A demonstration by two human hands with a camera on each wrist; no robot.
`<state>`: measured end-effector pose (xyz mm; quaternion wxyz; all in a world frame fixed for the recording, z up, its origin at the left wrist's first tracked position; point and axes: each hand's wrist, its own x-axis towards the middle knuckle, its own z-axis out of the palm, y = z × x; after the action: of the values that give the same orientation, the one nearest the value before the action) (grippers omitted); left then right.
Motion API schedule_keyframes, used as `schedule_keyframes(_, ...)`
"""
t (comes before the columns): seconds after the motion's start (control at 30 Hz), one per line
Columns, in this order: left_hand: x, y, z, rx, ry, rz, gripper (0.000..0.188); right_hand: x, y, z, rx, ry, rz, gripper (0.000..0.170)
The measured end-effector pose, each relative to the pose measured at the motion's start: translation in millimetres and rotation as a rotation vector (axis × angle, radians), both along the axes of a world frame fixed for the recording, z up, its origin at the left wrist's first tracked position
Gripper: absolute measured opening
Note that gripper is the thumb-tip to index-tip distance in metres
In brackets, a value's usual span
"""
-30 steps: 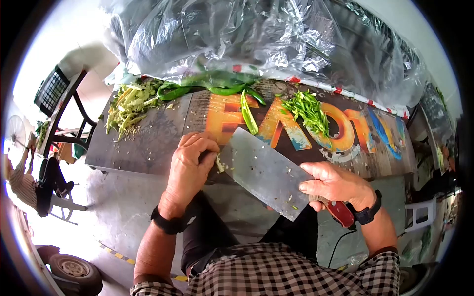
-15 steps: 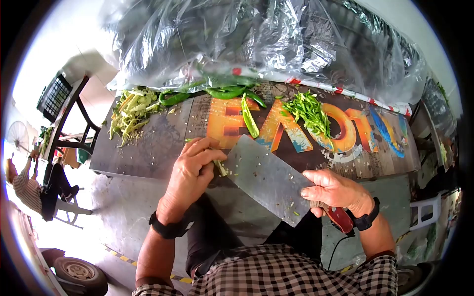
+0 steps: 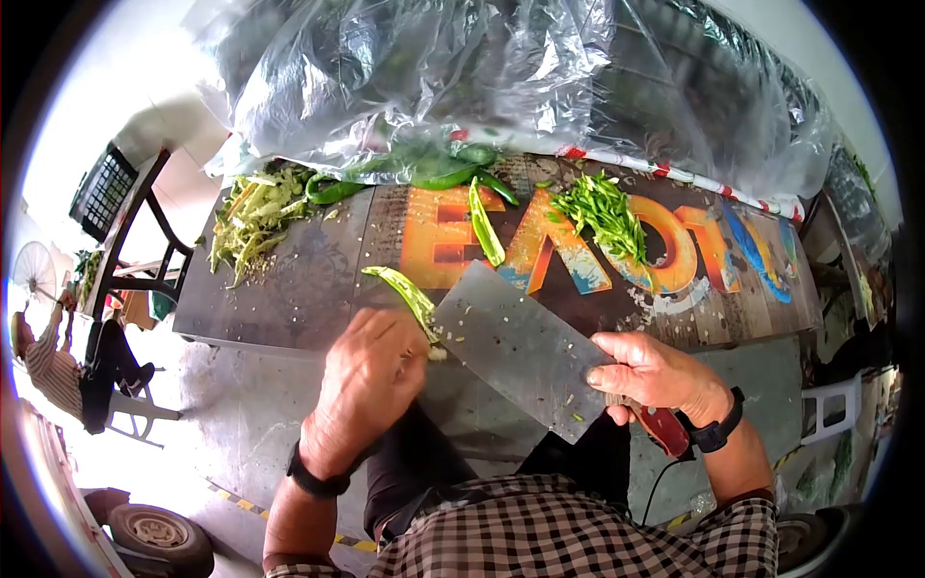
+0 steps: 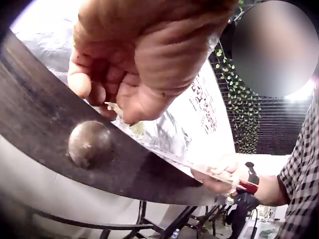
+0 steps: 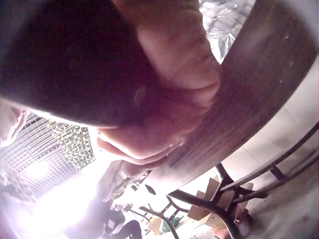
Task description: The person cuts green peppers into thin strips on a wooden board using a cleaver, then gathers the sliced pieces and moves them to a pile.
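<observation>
The right hand (image 3: 655, 371) grips a cleaver (image 3: 520, 347) by its handle, the broad blade slanting up to the left over the table's front edge. Beside the blade's left corner lies a split green pepper piece (image 3: 409, 294). Close against its lower end is the left hand (image 3: 371, 371), fingers curled; the left wrist view shows its thumb and fingers pinching a small pale bit (image 4: 114, 108). Another split pepper (image 3: 485, 226) lies behind the blade. Sliced green pepper (image 3: 605, 220) is heaped to the right, pale trimmings (image 3: 255, 217) to the left.
Clear plastic sheeting (image 3: 405, 87) covers the back of the table (image 3: 318, 260), partly over whole green peppers (image 3: 332, 191). A white stool (image 3: 831, 414) stands at the right. A seated person (image 3: 58, 366) and a black crate (image 3: 101, 193) are at the left.
The left hand has moved down and towards the body, uncovering the split pepper piece it was holding. The cleaver has shifted slightly down, then stayed nearly still.
</observation>
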<state>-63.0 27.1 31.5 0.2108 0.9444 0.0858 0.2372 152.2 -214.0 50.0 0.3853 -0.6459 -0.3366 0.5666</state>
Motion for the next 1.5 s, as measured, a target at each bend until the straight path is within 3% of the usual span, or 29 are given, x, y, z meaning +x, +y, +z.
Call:
schedule_keyframes(0.1,-9.1,-13.2,2.1,-0.116,0.024,-0.016,0.014,0.4,0.2,-1.3,-0.004,-0.007,-0.004,0.02)
schedule_keyframes(0.2,-23.8,-16.8,9.2,-0.281,0.194,0.052,0.016,-0.6,0.5,-2.2,-0.002,-0.006,-0.011,0.019)
schedule_keyframes(0.3,-22.8,-19.4,3.3,-0.168,0.051,-0.118,0.017,-2.4,0.5,2.7,-0.018,-0.036,0.004,0.019)
schedule_keyframes(0.4,-19.0,-15.0,16.2,-0.117,-0.01,-0.116,0.022,-6.3,-0.9,6.1,0.001,-0.033,-0.011,0.021)
schedule_keyframes(0.47,-9.4,15.9,9.2,0.039,-0.129,0.013,0.02,-4.9,-6.0,1.5,0.022,-0.059,0.007,0.021)
schedule_keyframes(0.53,4.7,35.8,11.3,0.011,-0.092,0.113,0.026,-6.4,-8.0,1.9,0.027,-0.076,0.007,0.022)
schedule_keyframes(0.63,21.9,50.7,-8.8,0.244,-0.03,0.116,0.032,-13.2,-8.2,8.7,-0.004,-0.082,-0.042,0.021)
schedule_keyframes(0.73,20.2,52.1,-6.4,0.114,0.077,0.083,0.032,-12.9,-11.7,6.6,-0.034,-0.08,-0.063,0.021)
schedule_keyframes(0.77,16.8,49.4,-0.9,0.093,0.114,0.104,0.025,-13.7,-13.7,6.0,-0.018,-0.065,-0.095,0.022)
schedule_keyframes(0.87,0.2,47.0,19.0,-0.18,-0.01,0.307,0.019,-11.1,-20.0,6.6,0.028,-0.059,-0.169,0.024)
schedule_keyframes(0.9,-0.2,38.4,29.0,-0.122,-0.299,0.407,0.013,-9.1,-22.9,8.2,0.032,-0.079,-0.181,0.024)
schedule_keyframes(0.93,-8.4,38.8,36.5,-0.107,-0.419,0.448,0.015,-8.5,-24.2,9.7,0.037,-0.099,-0.19,0.024)
schedule_keyframes(1.0,-13.6,33.8,25.3,-0.038,-0.444,0.492,0.015,-10.7,-24.2,11.8,0.054,-0.102,-0.23,0.021)
schedule_keyframes(1.07,-17.6,47.1,2.0,0.202,0.104,0.259,0.016,-10.6,-24.7,12.8,0.06,-0.122,-0.219,0.02)
schedule_keyframes(1.13,-20.8,46.1,12.6,0.124,-0.222,0.322,0.016,-5.7,-23.3,13.6,0.055,-0.139,-0.202,0.019)
schedule_keyframes(1.2,-23.3,36.0,27.8,-0.128,-0.271,0.524,0.016,-9.0,-28.1,8.2,0.041,-0.107,-0.21,0.018)
schedule_keyframes(1.23,-19.4,48.3,11.5,0.046,-0.188,0.292,0.017,-10.6,-26.9,10.8,0.024,-0.123,-0.22,0.017)
schedule_keyframes(1.27,-18.5,50.7,-1.3,0.044,-0.06,0.283,0.014,-11.7,-24.1,15.4,0.009,-0.143,-0.223,0.017)
schedule_keyframes(1.33,-18.0,54.1,-2.4,-0.102,-0.307,0.332,0.012,-15.5,-22.4,17.1,0.086,-0.148,-0.233,0.018)
schedule_keyframes(1.4,-20.9,50.5,8.9,-0.36,-0.308,0.49,0.013,-15.0,-23.5,10.9,0.068,-0.117,-0.21,0.019)
schedule_keyframes(1.5,-20.0,43.6,-2.7,-0.585,-0.358,0.337,0.012,-22.0,-17.0,10.3,0.103,-0.136,-0.198,0.016)
